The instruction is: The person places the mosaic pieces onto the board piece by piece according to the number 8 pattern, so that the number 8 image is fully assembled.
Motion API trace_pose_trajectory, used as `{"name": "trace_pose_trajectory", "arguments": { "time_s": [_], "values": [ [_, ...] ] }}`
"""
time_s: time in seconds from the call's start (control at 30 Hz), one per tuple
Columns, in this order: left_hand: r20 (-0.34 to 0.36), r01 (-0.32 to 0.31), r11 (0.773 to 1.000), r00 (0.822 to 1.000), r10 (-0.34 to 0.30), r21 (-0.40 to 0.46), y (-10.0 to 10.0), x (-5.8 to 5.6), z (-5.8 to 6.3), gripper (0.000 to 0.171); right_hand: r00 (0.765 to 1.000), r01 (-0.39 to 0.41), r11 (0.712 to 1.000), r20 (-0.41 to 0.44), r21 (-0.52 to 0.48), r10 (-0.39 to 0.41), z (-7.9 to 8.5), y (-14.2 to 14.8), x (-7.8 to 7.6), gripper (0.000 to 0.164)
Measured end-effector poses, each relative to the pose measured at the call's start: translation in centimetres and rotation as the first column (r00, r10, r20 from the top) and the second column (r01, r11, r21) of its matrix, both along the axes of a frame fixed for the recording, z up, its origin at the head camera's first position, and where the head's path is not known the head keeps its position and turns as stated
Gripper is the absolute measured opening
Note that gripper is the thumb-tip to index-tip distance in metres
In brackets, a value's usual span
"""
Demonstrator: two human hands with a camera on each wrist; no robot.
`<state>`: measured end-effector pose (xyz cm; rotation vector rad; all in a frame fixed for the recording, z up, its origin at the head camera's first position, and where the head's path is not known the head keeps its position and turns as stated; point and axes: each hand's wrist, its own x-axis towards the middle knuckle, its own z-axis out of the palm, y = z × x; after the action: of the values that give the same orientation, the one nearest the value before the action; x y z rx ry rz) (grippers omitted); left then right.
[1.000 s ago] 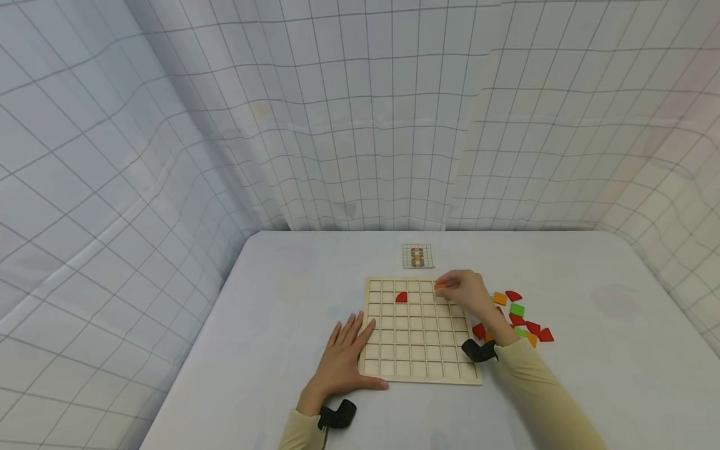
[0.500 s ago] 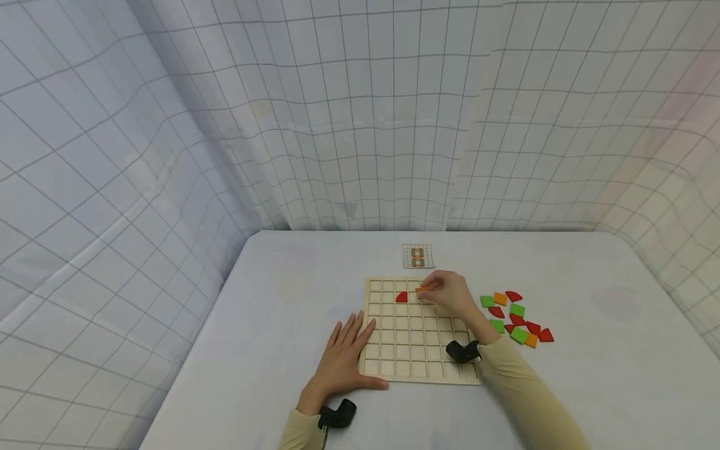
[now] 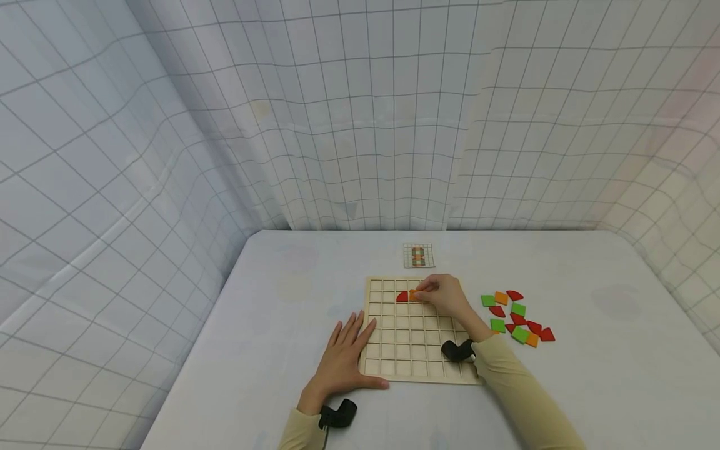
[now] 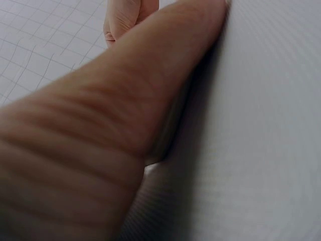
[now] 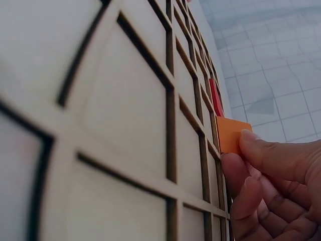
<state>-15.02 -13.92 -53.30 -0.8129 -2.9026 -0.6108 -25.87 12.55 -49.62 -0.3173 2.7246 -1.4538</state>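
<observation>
My right hand (image 3: 444, 295) pinches an orange square tile (image 5: 231, 134) between thumb and fingers. In the right wrist view the tile's edge meets the surface of the wooden grid board (image 5: 120, 85), beside a red quarter-circle tile (image 3: 402, 297) lying in a cell of the second row. My left hand (image 3: 340, 362) lies spread at the board's lower left corner, fingers along its left edge and thumb along the near edge. The left wrist view shows mostly the underside of that hand (image 4: 150, 75), close and blurred.
Loose green tiles (image 3: 497, 325), red tiles (image 3: 547, 334) and orange tiles (image 3: 501, 298) lie scattered right of the board. Behind the board is a small pattern card (image 3: 419, 255). White gridded curtains (image 3: 371, 125) enclose the white table (image 3: 270, 325).
My right hand has moved left across the board with the orange tile and lowered it beside the red tile. The left hand stays in place.
</observation>
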Motion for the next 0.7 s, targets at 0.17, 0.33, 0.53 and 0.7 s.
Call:
{"name": "trace_pose_trajectory", "arguments": {
  "time_s": [0.17, 0.33, 0.53, 0.7],
  "values": [
    [0.017, -0.004, 1.0, 1.0, 0.004, 0.0, 0.02, 0.03, -0.01, 0.118, 1.0, -0.027, 0.999, 0.01, 0.025, 0.027, -0.33, 0.14, -0.35, 0.008],
    [0.043, -0.012, 1.0, 0.999, 0.012, -0.011, 0.15, -0.05, 0.12, 0.118, 0.999, -0.042, 0.998, -0.007, 0.048, 0.042, -0.34, 0.27, -0.5, 0.009],
    [0.055, -0.016, 1.0, 0.998, 0.017, -0.015, 0.14, 0.0, 0.23, 0.118, 0.999, -0.039, 0.998, -0.008, 0.056, 0.039, 0.02, 0.01, -0.29, 0.011],
    [0.04, -0.015, 1.0, 0.999, 0.015, -0.009, 0.13, 0.0, 0.23, 0.118, 0.999, -0.031, 0.996, -0.014, 0.08, 0.033, 0.02, -0.08, -0.27, 0.01]
  ]
}}
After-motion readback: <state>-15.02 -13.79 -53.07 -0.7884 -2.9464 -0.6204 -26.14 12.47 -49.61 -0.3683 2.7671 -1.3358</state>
